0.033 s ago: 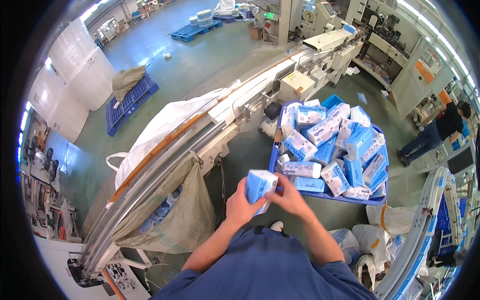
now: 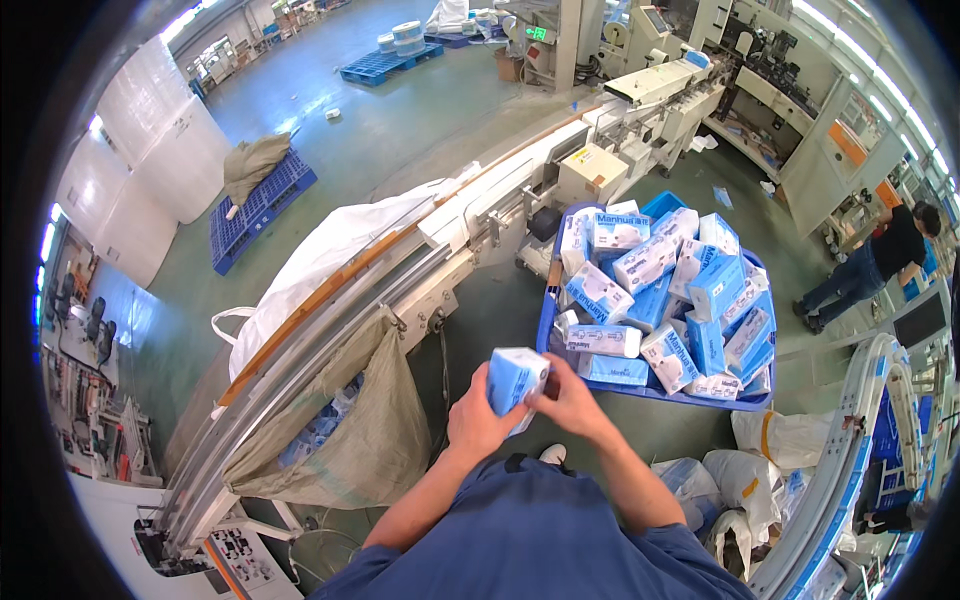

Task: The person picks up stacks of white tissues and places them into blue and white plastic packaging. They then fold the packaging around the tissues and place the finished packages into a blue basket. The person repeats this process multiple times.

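A conveyor [image 2: 445, 225] runs left of the blue bin [image 2: 547, 322], which is heaped with wrapped packs [image 2: 650, 262]. Before its near left corner, left hand [image 2: 476, 414] and right hand [image 2: 574, 402] clasp a blue-and-white pack [image 2: 512, 382]; turning or checking seems underway, calling for a steady grip.

Light is bright, the floor [image 2: 375, 130] glares, edges bend.

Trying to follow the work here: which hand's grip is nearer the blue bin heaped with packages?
The right grip: it is by the near left corner of the blue bin, touching the held package. The left grip is farther left, around that package's other side.
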### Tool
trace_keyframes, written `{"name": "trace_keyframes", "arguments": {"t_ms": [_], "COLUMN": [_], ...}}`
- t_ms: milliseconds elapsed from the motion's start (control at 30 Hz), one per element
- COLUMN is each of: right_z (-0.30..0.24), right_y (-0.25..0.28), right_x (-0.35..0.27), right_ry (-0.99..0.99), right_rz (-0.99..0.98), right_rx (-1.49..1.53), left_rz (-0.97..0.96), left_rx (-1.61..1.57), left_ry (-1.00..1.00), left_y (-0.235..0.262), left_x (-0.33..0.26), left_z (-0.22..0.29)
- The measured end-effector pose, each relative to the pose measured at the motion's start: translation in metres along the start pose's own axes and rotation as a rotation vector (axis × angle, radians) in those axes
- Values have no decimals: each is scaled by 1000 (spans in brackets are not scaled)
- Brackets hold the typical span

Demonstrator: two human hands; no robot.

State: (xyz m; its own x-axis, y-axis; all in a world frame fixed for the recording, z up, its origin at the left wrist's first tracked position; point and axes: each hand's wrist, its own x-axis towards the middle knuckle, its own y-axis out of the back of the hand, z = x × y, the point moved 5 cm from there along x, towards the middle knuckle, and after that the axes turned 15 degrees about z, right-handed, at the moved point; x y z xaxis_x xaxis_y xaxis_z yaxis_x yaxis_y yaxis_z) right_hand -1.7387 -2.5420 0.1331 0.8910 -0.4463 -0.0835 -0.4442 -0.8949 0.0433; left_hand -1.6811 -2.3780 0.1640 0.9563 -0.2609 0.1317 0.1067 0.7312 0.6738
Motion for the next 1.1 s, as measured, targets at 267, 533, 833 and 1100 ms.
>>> {"name": "trace_keyframes", "arguments": {"t_ms": [267, 533, 833, 1100], "right_z": [7, 28, 15, -32], "right_y": [-64, -138, -162, -112], "right_x": [-12, -12, -64, -89], "right_ry": [85, -260, -87, 174], "right_rz": [-51, 67, 231, 539], "right_rx": [-385, 315, 24, -118], "left_rz": [32, -306, -451, -403], "left_rx": [45, -1138, -1238, -1291], "left_ry": [-135, 412, 605, 479], "left_y": [45, 86, 72, 58], "left_x": [-21, 3, 7, -2], "left_z": [-26, -143, -172, -139]}}
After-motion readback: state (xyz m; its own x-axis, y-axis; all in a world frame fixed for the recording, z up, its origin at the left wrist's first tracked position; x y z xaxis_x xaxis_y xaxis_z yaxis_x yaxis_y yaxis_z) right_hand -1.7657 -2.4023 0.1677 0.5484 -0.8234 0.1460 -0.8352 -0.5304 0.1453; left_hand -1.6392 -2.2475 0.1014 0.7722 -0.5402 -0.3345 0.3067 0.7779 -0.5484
